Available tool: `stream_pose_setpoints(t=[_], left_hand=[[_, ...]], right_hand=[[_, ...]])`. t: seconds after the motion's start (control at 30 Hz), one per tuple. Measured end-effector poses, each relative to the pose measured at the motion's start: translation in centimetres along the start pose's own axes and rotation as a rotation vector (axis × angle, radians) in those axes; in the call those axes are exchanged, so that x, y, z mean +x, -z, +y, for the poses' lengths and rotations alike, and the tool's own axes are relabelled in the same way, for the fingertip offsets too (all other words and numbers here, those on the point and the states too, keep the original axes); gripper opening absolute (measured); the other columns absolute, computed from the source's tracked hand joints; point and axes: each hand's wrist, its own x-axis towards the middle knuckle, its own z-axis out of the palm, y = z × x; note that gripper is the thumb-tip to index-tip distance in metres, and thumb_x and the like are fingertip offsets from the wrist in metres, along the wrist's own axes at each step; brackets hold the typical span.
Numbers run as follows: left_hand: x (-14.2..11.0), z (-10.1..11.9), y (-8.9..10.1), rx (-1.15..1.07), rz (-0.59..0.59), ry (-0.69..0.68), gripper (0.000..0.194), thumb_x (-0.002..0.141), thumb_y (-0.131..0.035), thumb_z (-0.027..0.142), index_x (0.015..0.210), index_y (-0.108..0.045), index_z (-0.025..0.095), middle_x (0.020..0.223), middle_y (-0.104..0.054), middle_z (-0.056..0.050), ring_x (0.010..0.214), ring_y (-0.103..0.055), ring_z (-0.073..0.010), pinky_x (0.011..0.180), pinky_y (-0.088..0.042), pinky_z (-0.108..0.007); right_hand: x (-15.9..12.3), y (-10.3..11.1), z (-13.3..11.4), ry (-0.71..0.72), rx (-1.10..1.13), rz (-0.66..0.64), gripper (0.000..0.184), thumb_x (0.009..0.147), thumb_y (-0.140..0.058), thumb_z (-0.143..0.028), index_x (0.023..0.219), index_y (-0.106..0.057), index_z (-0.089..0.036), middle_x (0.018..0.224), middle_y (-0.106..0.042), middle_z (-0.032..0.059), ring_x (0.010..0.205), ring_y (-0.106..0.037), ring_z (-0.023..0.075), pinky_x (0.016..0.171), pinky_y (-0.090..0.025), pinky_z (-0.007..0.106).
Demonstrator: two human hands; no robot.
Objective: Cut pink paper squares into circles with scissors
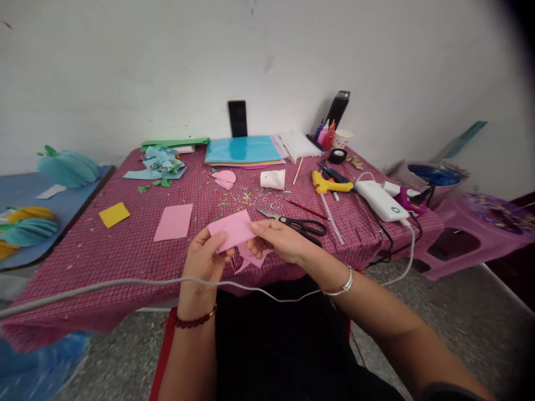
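A small rectangle of pink paper (234, 227), which looks folded, is held up over the table's front edge. My left hand (205, 252) pinches its left side, thumb on top. On its right corner the thumb and fingers of my right hand (276, 238) are closed. Pink paper scraps (251, 257) lie just below, partly behind my fingers. Behind my right hand rest black-handled scissors (307, 225), blades pointing left. To the left a flat pink sheet (174, 222) lies on the cloth, and pink rounded cutouts (224, 179) lie farther back.
A white cable (267, 295) crosses in front of my wrists. On the checked tablecloth (137, 250) are a yellow glue gun (332, 182), a white power bank (381, 200), a paper cup (272, 179) on its side and a yellow square (114, 214). A phone (238, 118) leans on the wall.
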Motion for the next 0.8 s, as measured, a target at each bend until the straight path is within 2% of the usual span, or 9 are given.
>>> stream_pose_setpoints(t=[0.23, 0.4, 0.5, 0.63, 0.8], left_hand=[[0.0, -0.3, 0.3, -0.021, -0.018, 0.037, 0.024, 0.057, -0.077, 0.016, 0.079, -0.068, 0.014, 0.055, -0.066, 0.001, 0.036, -0.053, -0.0065, 0.033, -0.04, -0.013], [-0.2, -0.3, 0.3, -0.026, -0.043, 0.028, 0.021, 0.06, -0.078, 0.018, 0.079, -0.069, 0.014, 0.06, -0.067, 0.001, 0.039, -0.054, -0.0067, 0.034, -0.042, -0.015], [-0.3, -0.4, 0.2, -0.04, -0.069, 0.043, 0.021, 0.061, -0.079, 0.019, 0.078, -0.068, 0.014, 0.059, -0.066, 0.001, 0.04, -0.054, -0.0068, 0.035, -0.042, -0.015], [-0.3, -0.5, 0.1, -0.07, -0.099, 0.077, 0.023, 0.059, -0.081, 0.019, 0.077, -0.069, 0.014, 0.056, -0.064, 0.001, 0.039, -0.053, -0.0066, 0.035, -0.042, -0.014], [-0.5, -0.3, 0.0, -0.052, -0.082, 0.071, 0.024, 0.06, -0.08, 0.02, 0.08, -0.069, 0.013, 0.057, -0.065, 0.001, 0.04, -0.054, -0.0069, 0.035, -0.042, -0.014]], right_hand=[[0.0, 0.4, 0.3, 0.098, -0.091, 0.034, 0.045, 0.082, -0.06, -0.056, 0.065, -0.059, -0.015, 0.055, -0.056, -0.003, 0.048, -0.05, 0.008, 0.051, -0.042, 0.021], [-0.3, 0.2, 0.1, 0.198, -0.244, 0.027, 0.051, 0.084, -0.056, -0.06, 0.059, -0.055, -0.016, 0.053, -0.05, -0.0037, 0.049, -0.045, 0.0089, 0.054, -0.038, 0.023], [-0.3, 0.3, 0.4, 0.24, -0.251, 0.004, 0.054, 0.085, -0.05, -0.064, 0.058, -0.053, -0.017, 0.052, -0.048, -0.0033, 0.049, -0.044, 0.01, 0.055, -0.038, 0.025], [-0.2, 0.4, 1.1, 0.266, -0.218, -0.025, 0.055, 0.087, -0.047, -0.063, 0.058, -0.052, -0.017, 0.053, -0.049, -0.0022, 0.05, -0.044, 0.0108, 0.056, -0.037, 0.026], [-0.3, 0.7, 1.1, 0.269, -0.281, 0.0, 0.054, 0.088, -0.047, -0.061, 0.058, -0.052, -0.017, 0.051, -0.048, -0.0027, 0.048, -0.042, 0.0104, 0.054, -0.035, 0.025]])
